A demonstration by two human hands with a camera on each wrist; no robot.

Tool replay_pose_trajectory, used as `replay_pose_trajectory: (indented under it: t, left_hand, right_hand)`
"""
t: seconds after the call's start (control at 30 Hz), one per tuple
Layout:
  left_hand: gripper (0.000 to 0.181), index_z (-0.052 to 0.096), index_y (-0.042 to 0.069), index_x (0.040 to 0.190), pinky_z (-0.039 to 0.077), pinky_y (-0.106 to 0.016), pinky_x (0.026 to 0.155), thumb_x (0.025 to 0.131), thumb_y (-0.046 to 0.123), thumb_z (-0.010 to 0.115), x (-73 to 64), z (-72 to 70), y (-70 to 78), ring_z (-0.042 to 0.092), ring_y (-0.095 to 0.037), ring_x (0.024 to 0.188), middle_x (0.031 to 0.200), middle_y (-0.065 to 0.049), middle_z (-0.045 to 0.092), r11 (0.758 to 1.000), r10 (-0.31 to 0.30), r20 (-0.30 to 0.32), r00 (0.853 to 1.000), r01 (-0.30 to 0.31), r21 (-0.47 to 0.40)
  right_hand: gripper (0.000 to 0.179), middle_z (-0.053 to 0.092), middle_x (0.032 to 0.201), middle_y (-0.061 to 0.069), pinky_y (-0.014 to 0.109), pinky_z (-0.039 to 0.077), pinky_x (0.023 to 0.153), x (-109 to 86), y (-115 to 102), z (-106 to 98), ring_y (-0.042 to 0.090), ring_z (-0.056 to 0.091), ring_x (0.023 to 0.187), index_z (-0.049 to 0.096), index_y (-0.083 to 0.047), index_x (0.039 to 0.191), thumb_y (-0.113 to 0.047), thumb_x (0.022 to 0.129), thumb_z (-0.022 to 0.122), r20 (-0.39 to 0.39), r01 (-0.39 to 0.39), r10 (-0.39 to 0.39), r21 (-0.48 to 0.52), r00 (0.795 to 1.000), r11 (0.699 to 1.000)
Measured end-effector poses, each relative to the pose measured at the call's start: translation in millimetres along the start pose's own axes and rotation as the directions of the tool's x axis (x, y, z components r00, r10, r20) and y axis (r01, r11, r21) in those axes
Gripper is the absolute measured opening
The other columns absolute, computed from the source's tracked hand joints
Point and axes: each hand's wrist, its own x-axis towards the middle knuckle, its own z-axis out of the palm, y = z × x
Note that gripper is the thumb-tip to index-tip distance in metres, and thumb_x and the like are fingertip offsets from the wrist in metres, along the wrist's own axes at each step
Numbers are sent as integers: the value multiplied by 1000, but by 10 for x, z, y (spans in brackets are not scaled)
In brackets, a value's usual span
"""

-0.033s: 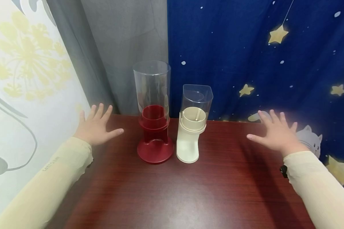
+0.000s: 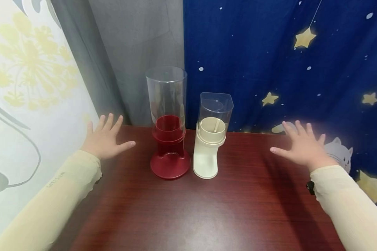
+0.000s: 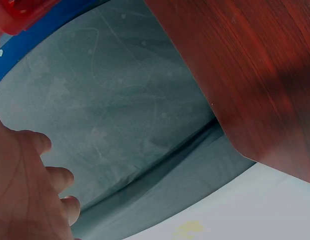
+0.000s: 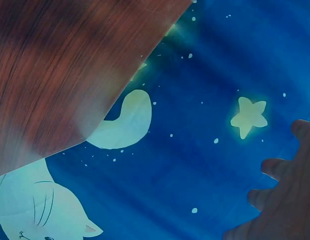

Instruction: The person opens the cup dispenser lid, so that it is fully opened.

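Two dispenser-like stands are upright side by side near the table's back edge. The left one has a dark red round base (image 2: 170, 165) with a ring, and a tall clear cylinder (image 2: 168, 94) rises from it. Beside it, a shorter cream stand (image 2: 205, 160) carries a clear squarish container (image 2: 216, 103) around a cream inner cup. My left hand (image 2: 103, 141) is held out left of the red stand, fingers spread and touching nothing. Well to the right of the cream stand, my right hand (image 2: 303, 148) is spread the same way, holding nothing.
The dark red-brown wooden table (image 2: 188, 212) ends at a grey curtain (image 2: 138, 42) and a blue star-patterned curtain (image 2: 245, 52) behind. White patterned fabric (image 2: 28, 115) hangs on the left. Rounded table corners show in both wrist views.
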Motion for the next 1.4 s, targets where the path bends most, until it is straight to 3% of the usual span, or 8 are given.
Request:
replay_pose_trajectory:
  t: [0.17,0.23,0.33,0.47,0.7,0.87,1.23,1.4]
  left_hand:
    - [118,2,16,171,-13,-79,118,89,90,43,24,39,12,-3,-52,160,174,-27,0,1000,17,-8,1000,-17,-9]
    - [118,2,15,171,-9,-81,118,89,89,47,42,54,29,-2,-53,160,174,-27,2,999,36,-19,999,-37,-39]
    - [119,2,14,171,-3,-81,119,90,83,56,73,67,91,0,-52,160,175,-25,6,988,64,-46,997,-70,-138]
    - [121,2,17,171,4,-73,125,88,73,69,116,73,238,1,-46,162,176,-19,11,940,73,-67,995,-91,-328]
    - [121,8,25,171,30,-71,121,83,60,83,147,85,522,18,-39,162,177,-9,16,829,34,-101,994,-85,-553]
    - [123,9,28,171,32,-69,120,81,57,87,195,152,687,23,-37,161,176,-6,18,760,24,-112,993,-91,-643]
    - [133,2,36,170,39,-68,116,74,54,92,300,319,881,27,-36,159,175,-4,21,693,16,-85,996,-73,-717]
    - [135,-2,30,170,38,-64,119,76,46,94,349,411,911,26,-34,160,175,-8,21,640,30,-108,994,-102,-761]
  right_hand:
    - [115,-4,172,32,93,-9,101,42,-21,5,61,-18,153,-1,-24,171,-81,90,59,-30,6,-4,65,1000,998]
    - [114,3,173,32,91,-2,107,75,-80,-31,59,-9,156,3,-22,171,-73,91,66,-76,32,-21,146,997,989]
    - [109,15,172,29,84,12,115,115,-246,-140,55,10,157,11,-20,171,-57,92,76,-165,94,-46,302,985,949]
    - [101,26,171,22,73,24,120,154,-567,-343,48,26,155,21,-21,170,-44,92,81,-265,177,-57,455,963,873]
    - [88,37,168,16,68,24,124,234,-1112,-649,38,32,156,33,-22,166,-38,93,80,-354,284,-97,526,930,801]
    - [88,36,169,13,68,27,122,268,-1387,-814,38,34,155,33,-25,165,-41,93,79,-353,307,-122,536,928,786]
    - [89,34,171,4,63,25,126,371,-1909,-1073,29,33,157,33,-31,165,-47,91,80,-347,353,-177,550,921,757]
    - [91,32,171,3,63,26,126,415,-2128,-1091,29,33,157,32,-31,165,-52,90,79,-329,375,-219,552,919,745]
